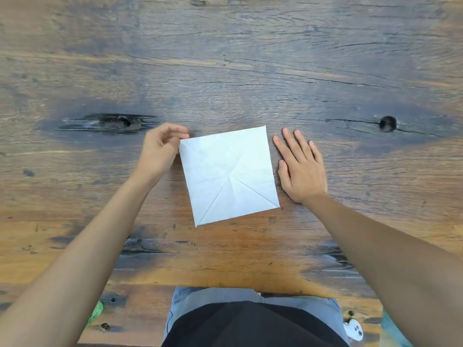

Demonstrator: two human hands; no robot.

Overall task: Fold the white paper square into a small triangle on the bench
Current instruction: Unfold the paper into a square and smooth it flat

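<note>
A white paper square (226,175) lies flat and unfolded on the wooden bench (225,58), turned slightly clockwise, with crease lines radiating from its centre. My left hand (160,151) is at the paper's far left corner, thumb and fingers pinched at that corner. My right hand (300,166) rests palm down on the wood just right of the paper, fingers spread, touching or nearly touching the paper's right edge.
A dark elongated knot (110,122) marks the wood left of the paper and a round knot hole (387,123) lies to the right. The bench's near edge runs just below, where my lap in grey trousers (250,299) shows.
</note>
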